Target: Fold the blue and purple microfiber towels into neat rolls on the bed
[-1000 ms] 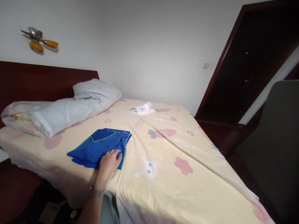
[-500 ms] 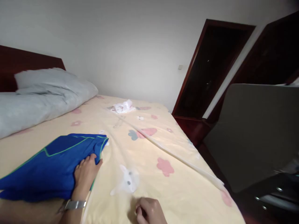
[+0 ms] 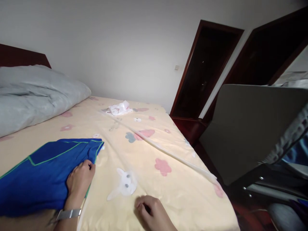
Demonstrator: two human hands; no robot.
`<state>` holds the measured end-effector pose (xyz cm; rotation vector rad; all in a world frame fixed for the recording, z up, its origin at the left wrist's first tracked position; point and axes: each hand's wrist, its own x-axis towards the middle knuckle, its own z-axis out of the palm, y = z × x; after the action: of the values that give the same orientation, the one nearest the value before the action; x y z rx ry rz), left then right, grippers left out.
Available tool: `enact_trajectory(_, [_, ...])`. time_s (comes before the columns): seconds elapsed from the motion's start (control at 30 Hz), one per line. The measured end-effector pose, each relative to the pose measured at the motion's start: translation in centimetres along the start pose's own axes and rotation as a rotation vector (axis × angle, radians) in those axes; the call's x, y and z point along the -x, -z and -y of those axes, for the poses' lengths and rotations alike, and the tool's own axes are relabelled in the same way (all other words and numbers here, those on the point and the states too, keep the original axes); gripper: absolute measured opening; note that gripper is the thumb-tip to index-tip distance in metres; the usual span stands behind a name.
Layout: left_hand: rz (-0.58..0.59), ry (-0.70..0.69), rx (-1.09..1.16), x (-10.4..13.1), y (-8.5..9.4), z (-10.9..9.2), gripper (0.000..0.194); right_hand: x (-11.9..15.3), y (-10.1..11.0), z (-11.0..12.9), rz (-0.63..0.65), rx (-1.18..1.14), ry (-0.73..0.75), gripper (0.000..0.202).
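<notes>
A blue garment with green seams (image 3: 45, 173) lies folded flat on the bed at the left; its exact kind is hard to tell. My left hand (image 3: 81, 176), with a metal-banded watch at the wrist, rests on the garment's right edge. Its fingers are curled closed against the cloth. My right hand (image 3: 151, 210) is a loose fist on the sheet at the bottom middle, apart from the garment, and nothing shows in it. A small white tag (image 3: 103, 148) sticks out by the garment's upper right corner.
The bed has a pale yellow patterned sheet (image 3: 190, 186) with a raised crease. A grey quilt (image 3: 43, 93) is heaped at the left by the headboard (image 3: 21, 56). A crumpled white plastic bag (image 3: 119, 108) lies at the far side. A grey panel (image 3: 245, 128) stands to the right.
My left hand's fingers and thumb, spread on the garment before, are now curled in. The view has turned slightly right. My right hand remains a loose fist on the sheet.
</notes>
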<state>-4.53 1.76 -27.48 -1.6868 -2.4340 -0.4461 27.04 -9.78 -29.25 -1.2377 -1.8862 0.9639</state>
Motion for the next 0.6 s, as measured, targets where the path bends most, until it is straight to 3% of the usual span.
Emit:
enact_trajectory(0.27, [-0.009, -0.02, -0.009, -0.2, -0.3, 0.2, 0.027, -0.2, -0.3, 0.1, -0.022, -0.015, -0.029, 0.023])
enact_trajectory(0.43, [-0.164, 0.065, 0.112, 0.3, 0.9, -0.3, 0.019, -0.1, -0.4, -0.2, -0.023, -0.058, -0.045, 0.037])
enact_trajectory(0.6, [-0.245, 0.037, 0.274, 1.3, 1.4, -1.0, 0.013, -0.3, -0.2, -1.2, 0.014, -0.165, -0.129, 0.044])
